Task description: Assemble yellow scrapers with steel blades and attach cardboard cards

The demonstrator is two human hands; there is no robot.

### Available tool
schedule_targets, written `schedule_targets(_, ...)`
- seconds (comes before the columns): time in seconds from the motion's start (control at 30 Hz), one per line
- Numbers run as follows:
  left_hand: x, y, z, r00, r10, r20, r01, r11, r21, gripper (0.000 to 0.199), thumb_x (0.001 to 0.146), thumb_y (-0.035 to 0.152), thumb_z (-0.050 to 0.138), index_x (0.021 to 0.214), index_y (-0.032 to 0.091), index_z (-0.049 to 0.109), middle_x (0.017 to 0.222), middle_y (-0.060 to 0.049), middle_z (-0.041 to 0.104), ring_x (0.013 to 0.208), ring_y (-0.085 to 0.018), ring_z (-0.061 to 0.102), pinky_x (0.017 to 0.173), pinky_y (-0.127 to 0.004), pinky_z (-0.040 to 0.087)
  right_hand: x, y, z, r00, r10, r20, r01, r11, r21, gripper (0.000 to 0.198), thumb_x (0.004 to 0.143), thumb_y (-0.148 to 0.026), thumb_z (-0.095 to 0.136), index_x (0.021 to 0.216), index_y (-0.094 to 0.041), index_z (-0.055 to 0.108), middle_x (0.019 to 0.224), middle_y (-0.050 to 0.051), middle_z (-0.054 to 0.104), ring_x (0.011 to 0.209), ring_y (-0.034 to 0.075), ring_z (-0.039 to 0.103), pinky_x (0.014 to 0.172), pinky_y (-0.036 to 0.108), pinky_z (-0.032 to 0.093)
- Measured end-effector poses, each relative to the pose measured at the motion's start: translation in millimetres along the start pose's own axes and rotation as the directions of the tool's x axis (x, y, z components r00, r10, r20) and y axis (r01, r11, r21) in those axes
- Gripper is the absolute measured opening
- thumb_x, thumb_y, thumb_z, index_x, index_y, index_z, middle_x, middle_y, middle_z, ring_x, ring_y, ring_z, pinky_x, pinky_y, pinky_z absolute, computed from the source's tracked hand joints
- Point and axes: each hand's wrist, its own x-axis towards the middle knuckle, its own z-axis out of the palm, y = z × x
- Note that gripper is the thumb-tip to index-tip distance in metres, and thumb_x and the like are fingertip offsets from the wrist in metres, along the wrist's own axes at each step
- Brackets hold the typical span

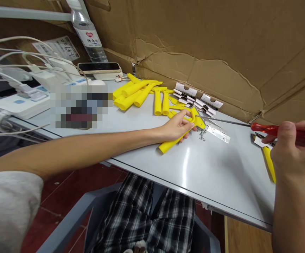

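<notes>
Handle (169, 145) crosswise in left hand (176, 127)

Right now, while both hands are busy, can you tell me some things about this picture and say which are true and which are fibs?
1. The right hand holds a red screwdriver. True.
2. The left hand holds a blue cup. False: it holds a yellow handle.
3. Tiny metal pieces lie on the table near the left hand. True.
4. The chair is bright pink. False: it is greyish blue.
5. A clear bottle with a white cap is in view. True.
6. The trousers are plain green. False: they are black-and-white plaid.
</notes>
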Motion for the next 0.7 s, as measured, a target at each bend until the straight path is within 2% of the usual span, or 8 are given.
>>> schedule_targets(0.13, -0.2, 0.2, 0.0, 1.0, 0.008, 0.003, -0.008, 1.0, 0.007, 0.017, 0.106, 0.018, 0.052, 0.112, 0.024, 0.038, 0.102, -0.007, 0.073, 0.051, -0.006, 0.054, 0.045, -0.02, 0.043, 0.9, 1.0, 1.3, 0.997, -0.028, -0.069, 0.021, 0.994, -0.105, 0.037, 0.073, -0.047, 0.073, 0.07, -0.014, 0.057, 0.066, 0.004, 0.054, 0.055, 0.011, 0.05, 0.048, 0.02, 0.032)
schedule_targets(0.53, -2.9, 5.8, 1.3, 1.0, 0.001, -0.012, -0.001, 1.0, 0.029, 0.015, 0.107, 0.018, 0.051, 0.109, 0.025, 0.038, 0.101, -0.007, 0.073, 0.051, -0.005, 0.053, 0.045, -0.02, 0.043, 0.1, 7.0, 0.6, 0.995, -0.04, -0.094, 0.026, 0.99, -0.141, 0.043, 0.071, -0.054, 0.069, 0.068, -0.013, 0.055, 0.064, 0.004, 0.049, 0.056, 0.01, 0.047, 0.056, 0.022, 0.026)
schedule_targets(0.7, -3.5, 5.8, 1.2, 1.0, 0.0, -0.017, 0.0, 1.0, 0.016, 0.018, 0.105, 0.018, 0.054, 0.11, 0.025, 0.038, 0.102, -0.008, 0.074, 0.052, -0.006, 0.053, 0.045, -0.02, 0.042, 0.7, 2.4, 1.5, 0.997, -0.034, -0.071, 0.023, 0.988, -0.151, 0.042, 0.073, -0.054, 0.068, 0.068, -0.015, 0.053, 0.063, 0.003, 0.047, 0.055, 0.011, 0.046, 0.054, 0.022, 0.025)
